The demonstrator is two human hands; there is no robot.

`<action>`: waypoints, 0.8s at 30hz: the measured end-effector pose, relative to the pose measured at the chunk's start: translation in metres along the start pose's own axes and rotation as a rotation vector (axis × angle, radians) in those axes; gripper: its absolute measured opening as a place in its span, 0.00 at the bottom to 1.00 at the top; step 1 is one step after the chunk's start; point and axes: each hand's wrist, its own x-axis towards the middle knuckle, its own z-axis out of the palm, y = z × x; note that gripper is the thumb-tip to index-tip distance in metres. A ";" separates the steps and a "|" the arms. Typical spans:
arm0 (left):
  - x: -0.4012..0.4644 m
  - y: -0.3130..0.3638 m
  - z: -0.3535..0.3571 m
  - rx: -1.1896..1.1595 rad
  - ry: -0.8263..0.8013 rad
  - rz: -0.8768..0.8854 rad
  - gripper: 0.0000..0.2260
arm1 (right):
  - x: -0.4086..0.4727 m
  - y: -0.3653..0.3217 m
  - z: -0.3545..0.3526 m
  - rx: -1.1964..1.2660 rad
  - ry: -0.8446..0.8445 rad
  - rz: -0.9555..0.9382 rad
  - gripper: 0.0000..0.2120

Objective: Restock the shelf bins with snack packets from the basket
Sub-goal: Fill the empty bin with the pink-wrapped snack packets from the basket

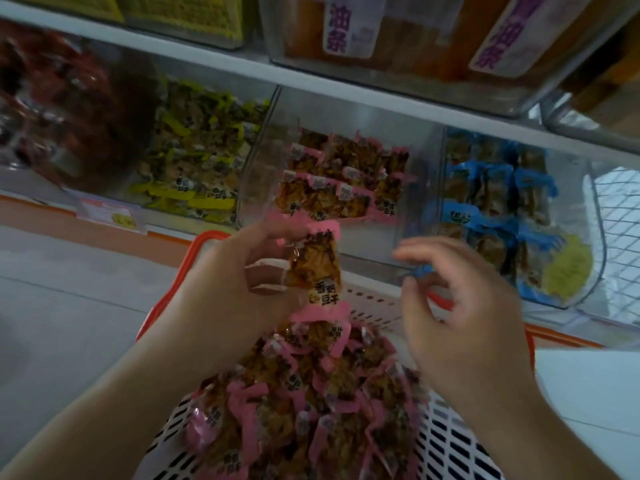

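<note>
I am holding one pink packet [313, 268] upright in my left hand [239, 289], fingers [277, 233] pinching its top edge, above the basket [446, 441] heaped with more. My right hand [460, 306] is hovering beside it, fingers loosely curled on nothing. The pink bin [332, 181] is sitting just ahead. My pinch is looking shallow, so the packet could be slipping back into the basket, or straying toward the blue bin [519, 209].

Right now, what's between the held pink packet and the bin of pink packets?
Nothing solid. In the head view, the pink-edged snack packet in the left hand sits just below the clear plastic bin; only open air separates them.
</note>
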 end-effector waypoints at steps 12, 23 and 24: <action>0.109 0.028 0.060 0.492 0.008 0.239 0.29 | 0.003 -0.018 -0.008 -0.212 -0.412 0.264 0.38; 0.191 0.001 0.113 0.936 -0.137 0.339 0.19 | 0.010 -0.006 -0.005 -0.203 -0.382 0.203 0.37; 0.191 -0.003 0.113 0.994 -0.105 0.378 0.21 | 0.009 -0.005 -0.006 -0.188 -0.405 0.215 0.38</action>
